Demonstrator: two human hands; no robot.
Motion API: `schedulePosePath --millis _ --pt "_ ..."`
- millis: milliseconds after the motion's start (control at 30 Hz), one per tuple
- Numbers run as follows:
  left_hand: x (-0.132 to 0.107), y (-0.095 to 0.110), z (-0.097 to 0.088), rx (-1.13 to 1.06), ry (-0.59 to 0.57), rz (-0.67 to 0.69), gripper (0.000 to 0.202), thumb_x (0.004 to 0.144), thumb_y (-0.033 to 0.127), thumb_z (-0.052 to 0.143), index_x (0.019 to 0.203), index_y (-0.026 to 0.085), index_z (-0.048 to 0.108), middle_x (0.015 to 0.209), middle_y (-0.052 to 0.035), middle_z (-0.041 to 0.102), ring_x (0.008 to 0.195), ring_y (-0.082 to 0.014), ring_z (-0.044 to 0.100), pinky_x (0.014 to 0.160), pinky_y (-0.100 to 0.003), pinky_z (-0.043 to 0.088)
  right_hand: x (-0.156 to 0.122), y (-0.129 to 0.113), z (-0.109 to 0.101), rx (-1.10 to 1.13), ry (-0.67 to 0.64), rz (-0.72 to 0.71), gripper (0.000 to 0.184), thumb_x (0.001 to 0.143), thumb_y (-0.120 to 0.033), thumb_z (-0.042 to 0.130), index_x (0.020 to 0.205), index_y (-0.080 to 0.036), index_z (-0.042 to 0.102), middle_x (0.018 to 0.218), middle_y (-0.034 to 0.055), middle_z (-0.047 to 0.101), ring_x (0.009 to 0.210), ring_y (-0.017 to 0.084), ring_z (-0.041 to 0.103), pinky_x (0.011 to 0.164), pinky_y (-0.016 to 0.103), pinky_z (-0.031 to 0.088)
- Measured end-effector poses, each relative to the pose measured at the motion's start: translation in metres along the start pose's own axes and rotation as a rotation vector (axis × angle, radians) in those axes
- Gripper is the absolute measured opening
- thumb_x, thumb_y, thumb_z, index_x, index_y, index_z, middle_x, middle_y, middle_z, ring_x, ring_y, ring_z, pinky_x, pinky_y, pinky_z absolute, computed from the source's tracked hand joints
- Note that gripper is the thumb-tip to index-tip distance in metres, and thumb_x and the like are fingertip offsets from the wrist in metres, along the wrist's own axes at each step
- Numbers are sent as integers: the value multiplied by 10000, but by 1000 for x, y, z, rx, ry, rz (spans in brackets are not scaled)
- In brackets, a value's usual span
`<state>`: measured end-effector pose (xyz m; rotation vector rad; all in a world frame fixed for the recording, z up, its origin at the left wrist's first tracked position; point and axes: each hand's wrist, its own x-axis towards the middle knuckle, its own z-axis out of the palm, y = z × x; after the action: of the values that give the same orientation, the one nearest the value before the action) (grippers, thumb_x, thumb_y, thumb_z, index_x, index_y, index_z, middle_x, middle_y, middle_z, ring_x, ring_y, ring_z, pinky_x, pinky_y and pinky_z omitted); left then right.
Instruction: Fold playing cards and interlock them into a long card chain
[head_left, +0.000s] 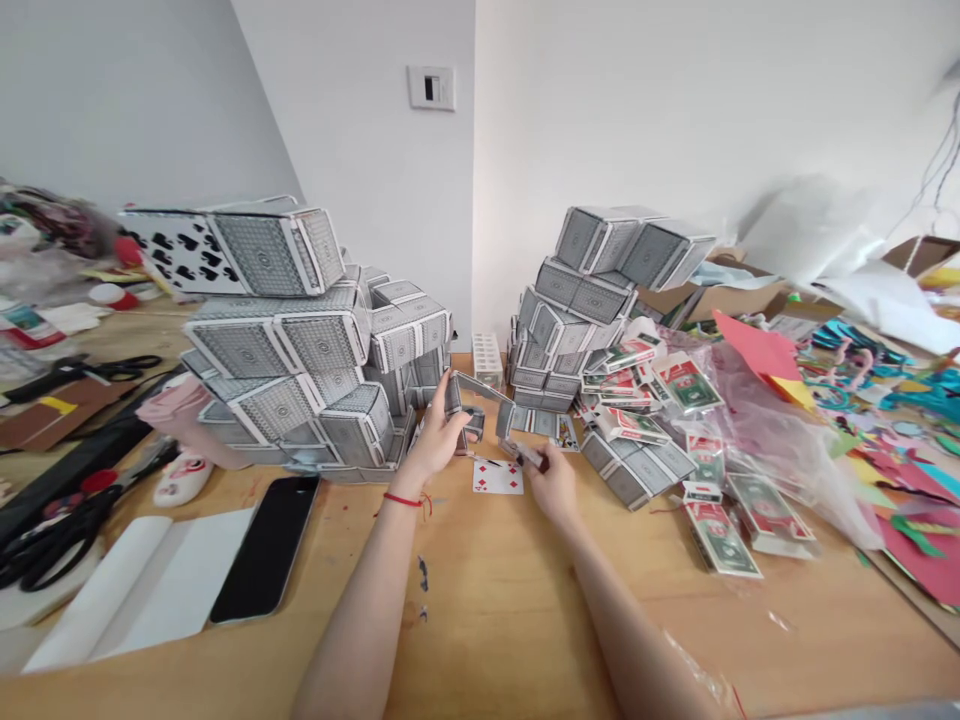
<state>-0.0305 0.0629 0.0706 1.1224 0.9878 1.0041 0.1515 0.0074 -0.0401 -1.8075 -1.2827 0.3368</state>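
My left hand (436, 440), with a red string at its wrist, grips the left side of an open frame of folded playing cards (486, 388) with thumb and fingers. My right hand (553, 485) is closed in a pinch at the frame's lower right, on a thin grey piece (523, 452) that looks like a folded playing card. Just below, a four of diamonds card (499, 477) lies face up on the table. Whether the grey piece is joined to the frame I cannot tell.
Stacked boxes made of playing cards rise at left (289, 340) and right (592, 290). Card packs (724, 535) and a card box (637, 465) lie at right. A phone (266, 545), an open notebook (176, 570) and black scissors (60, 540) are at left.
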Motion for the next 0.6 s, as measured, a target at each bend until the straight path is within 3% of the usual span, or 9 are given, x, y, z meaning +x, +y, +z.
schedulePosePath --millis 133,267,467,600 --pt "2 1 0 -77 79 -9 711 695 268 557 1309 378 216 1035 -53 550 581 -113 585 459 -189 424 -6 -7 -6 222 45 20 214 748 -393 472 756 -184 518 602 18 590 539 166 538 512 267 418" --pt "5 1 -1 -130 121 -50 697 704 269 541 1288 439 200 1043 -25 549 555 -110 591 485 -218 435 -16 -22 -10 445 10 1 199 748 -375 497 849 -207 465 664 30 657 582 177 619 539 269 467" --pt "8 -2 -4 -237 122 -73 690 699 272 540 1286 412 206 768 26 555 583 -128 607 586 -259 473 -26 -37 -15 305 -20 -134 92 768 -321 472 784 -230 469 717 32 687 662 182 648 578 252 469" --pt "8 -2 -2 -237 101 -98 662 712 283 516 1283 407 205 727 34 544 582 -134 609 581 -263 477 -26 -38 -15 234 25 -160 82 788 -312 442 792 -233 463 728 33 689 660 172 642 592 250 462"
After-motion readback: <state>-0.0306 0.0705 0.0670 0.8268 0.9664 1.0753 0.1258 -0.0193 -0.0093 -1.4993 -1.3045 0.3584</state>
